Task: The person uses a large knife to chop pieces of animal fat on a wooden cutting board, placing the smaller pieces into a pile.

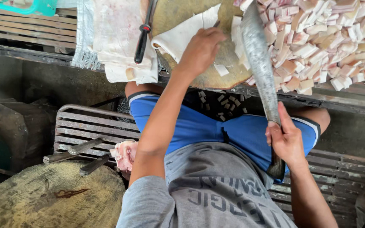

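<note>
My left hand [201,48] presses down on a flat white sheet of fat or skin [182,33] that lies on a round wooden chopping block [216,78] at the top centre. My right hand [286,141] grips the dark handle of a long grey cleaver [258,63]. Its blade reaches up across the block's right edge, close to my left hand. A few small white cut pieces [221,69] lie on the block beside my fingers. My blue shorts and grey shirt fill the lower middle.
A big heap of pinkish-white cut cubes [330,42] covers the table at top right. A white cloth [119,38] carries a black-handled tool [142,38]. Two knives [79,154] and a raw meat piece [124,154] lie on a slatted metal bench. A second wooden block [51,198] stands at bottom left.
</note>
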